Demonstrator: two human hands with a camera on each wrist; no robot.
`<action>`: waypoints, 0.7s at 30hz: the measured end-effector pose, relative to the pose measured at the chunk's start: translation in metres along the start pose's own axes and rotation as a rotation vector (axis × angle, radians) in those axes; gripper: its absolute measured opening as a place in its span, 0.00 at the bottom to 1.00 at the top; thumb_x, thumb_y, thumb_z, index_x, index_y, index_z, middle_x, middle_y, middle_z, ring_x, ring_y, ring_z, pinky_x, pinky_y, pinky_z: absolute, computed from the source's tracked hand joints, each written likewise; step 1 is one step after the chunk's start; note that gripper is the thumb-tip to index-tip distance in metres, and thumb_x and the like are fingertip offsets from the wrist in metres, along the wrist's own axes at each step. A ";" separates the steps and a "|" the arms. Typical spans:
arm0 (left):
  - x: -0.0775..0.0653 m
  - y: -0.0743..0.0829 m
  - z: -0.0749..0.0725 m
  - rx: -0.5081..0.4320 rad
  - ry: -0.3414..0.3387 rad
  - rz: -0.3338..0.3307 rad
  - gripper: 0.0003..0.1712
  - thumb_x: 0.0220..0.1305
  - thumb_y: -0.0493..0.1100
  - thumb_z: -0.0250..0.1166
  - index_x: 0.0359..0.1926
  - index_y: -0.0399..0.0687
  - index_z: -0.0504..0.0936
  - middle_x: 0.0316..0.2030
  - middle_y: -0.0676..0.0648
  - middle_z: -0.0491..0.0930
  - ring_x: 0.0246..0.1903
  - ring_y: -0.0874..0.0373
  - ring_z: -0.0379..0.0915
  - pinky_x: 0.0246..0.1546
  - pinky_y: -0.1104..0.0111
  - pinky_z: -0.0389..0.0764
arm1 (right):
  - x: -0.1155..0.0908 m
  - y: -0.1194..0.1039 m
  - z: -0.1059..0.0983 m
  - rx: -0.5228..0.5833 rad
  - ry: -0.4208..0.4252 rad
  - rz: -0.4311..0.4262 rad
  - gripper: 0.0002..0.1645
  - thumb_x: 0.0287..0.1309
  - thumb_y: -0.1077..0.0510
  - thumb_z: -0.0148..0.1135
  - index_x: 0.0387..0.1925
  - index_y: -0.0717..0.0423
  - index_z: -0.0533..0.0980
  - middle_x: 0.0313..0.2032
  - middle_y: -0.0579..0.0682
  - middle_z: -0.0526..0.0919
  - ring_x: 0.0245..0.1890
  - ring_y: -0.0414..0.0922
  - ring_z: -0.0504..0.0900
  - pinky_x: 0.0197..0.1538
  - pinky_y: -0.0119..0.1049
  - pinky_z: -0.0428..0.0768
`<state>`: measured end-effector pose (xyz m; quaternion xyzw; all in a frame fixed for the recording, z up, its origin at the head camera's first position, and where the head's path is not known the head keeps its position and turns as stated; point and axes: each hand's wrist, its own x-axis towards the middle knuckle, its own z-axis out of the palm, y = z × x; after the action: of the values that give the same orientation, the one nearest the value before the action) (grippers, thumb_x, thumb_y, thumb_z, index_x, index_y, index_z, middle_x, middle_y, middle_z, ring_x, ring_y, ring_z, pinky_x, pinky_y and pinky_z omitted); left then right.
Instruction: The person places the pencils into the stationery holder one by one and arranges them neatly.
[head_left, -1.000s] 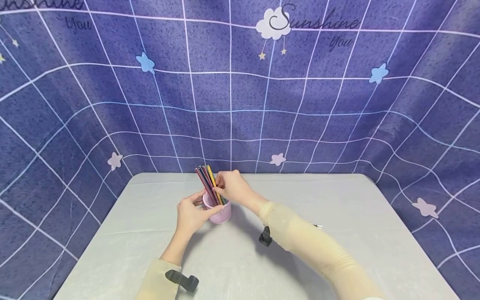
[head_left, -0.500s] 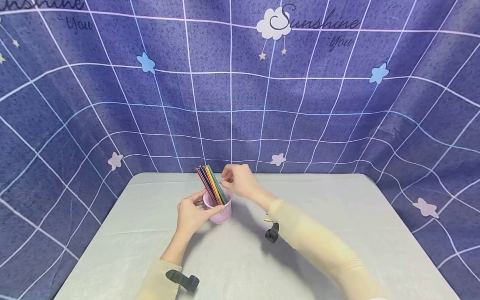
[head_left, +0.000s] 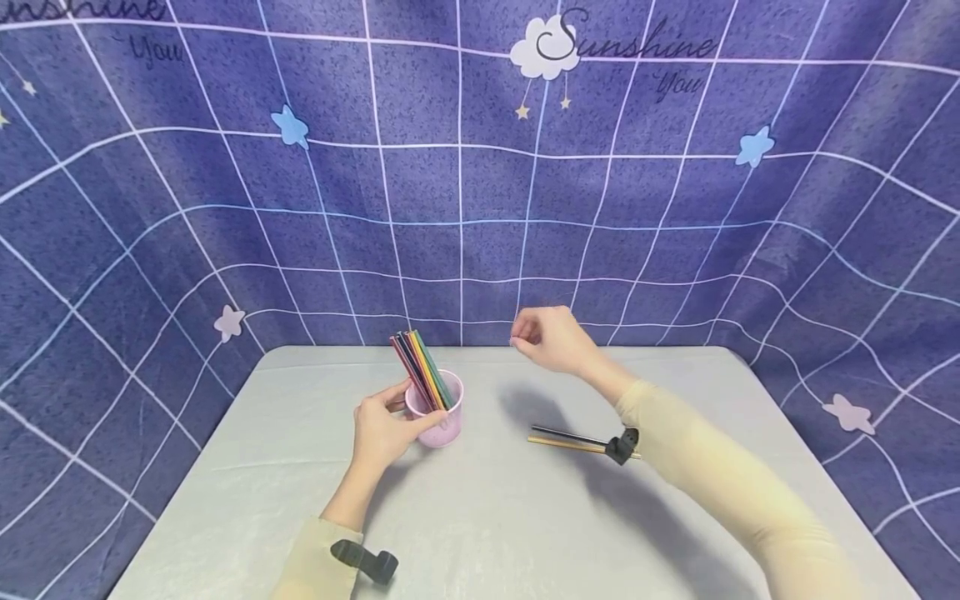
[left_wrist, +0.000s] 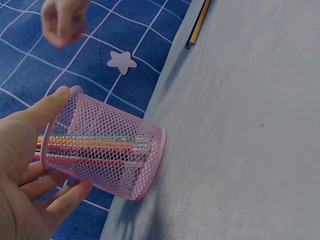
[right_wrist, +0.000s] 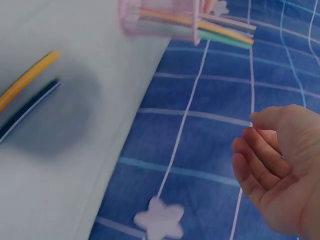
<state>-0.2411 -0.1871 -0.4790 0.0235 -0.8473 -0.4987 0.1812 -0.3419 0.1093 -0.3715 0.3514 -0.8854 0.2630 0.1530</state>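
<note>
My left hand (head_left: 385, 429) grips a pink mesh pencil cup (left_wrist: 112, 150) near its rim, thumb on one side and fingers on the other. The cup stands on the table left of centre. Inside it lean several colored pencils (head_left: 422, 371), red, dark, yellow and green, tilted to the left. My right hand (head_left: 557, 340) hangs in the air to the right of the cup, fingers loosely curled with nothing between them. Below it on the table lie a yellow pencil (head_left: 562, 443) and a dark pencil (head_left: 564, 433) side by side, partly covered by the right wrist strap in the head view.
A light grey cloth covers the table (head_left: 480, 533). Behind it and at both sides hangs a blue-purple curtain (head_left: 480, 192) with a grid and stars. Black camera straps sit on both wrists.
My right hand has let go of the green pencil in the cup and moved up and to the right. Its arm now uncovers more of the two pencils on the table. The left hand stays put.
</note>
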 end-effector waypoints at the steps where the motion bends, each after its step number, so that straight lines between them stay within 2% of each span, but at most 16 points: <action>1: 0.000 0.000 0.000 0.001 0.002 0.000 0.47 0.40 0.49 0.91 0.62 0.38 0.85 0.53 0.37 0.90 0.46 0.43 0.92 0.40 0.68 0.92 | -0.004 0.005 -0.002 -0.007 -0.004 -0.003 0.03 0.61 0.60 0.73 0.32 0.52 0.84 0.26 0.46 0.89 0.25 0.38 0.85 0.41 0.46 0.89; 4: 0.000 0.000 -0.001 0.000 0.006 0.000 0.47 0.40 0.49 0.91 0.62 0.38 0.85 0.53 0.36 0.90 0.46 0.42 0.92 0.41 0.67 0.92 | -0.017 0.018 -0.008 -0.018 -0.015 -0.004 0.03 0.60 0.61 0.73 0.32 0.53 0.84 0.25 0.46 0.89 0.24 0.38 0.85 0.40 0.45 0.90; 9: -0.001 0.001 0.000 -0.004 -0.001 -0.006 0.47 0.40 0.50 0.91 0.62 0.37 0.85 0.53 0.36 0.90 0.46 0.42 0.92 0.42 0.65 0.92 | -0.042 0.039 -0.009 -0.012 -0.041 0.058 0.03 0.60 0.61 0.72 0.31 0.53 0.84 0.25 0.45 0.88 0.24 0.36 0.84 0.34 0.32 0.86; 15: 0.000 0.001 -0.001 0.007 0.004 -0.002 0.46 0.40 0.50 0.91 0.62 0.38 0.85 0.53 0.36 0.90 0.46 0.42 0.92 0.41 0.68 0.92 | -0.073 0.060 0.002 -0.010 -0.098 0.090 0.03 0.60 0.61 0.71 0.31 0.53 0.85 0.24 0.42 0.87 0.24 0.33 0.81 0.32 0.30 0.84; 21: 0.000 0.001 0.000 -0.007 0.008 0.007 0.47 0.40 0.50 0.91 0.62 0.36 0.85 0.52 0.35 0.89 0.46 0.41 0.92 0.43 0.59 0.93 | -0.105 0.073 0.022 0.000 -0.211 0.115 0.02 0.61 0.60 0.72 0.33 0.54 0.87 0.24 0.39 0.87 0.25 0.30 0.79 0.35 0.29 0.84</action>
<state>-0.2407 -0.1870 -0.4781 0.0218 -0.8450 -0.5008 0.1864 -0.3207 0.1983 -0.4630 0.3258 -0.9153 0.2330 0.0433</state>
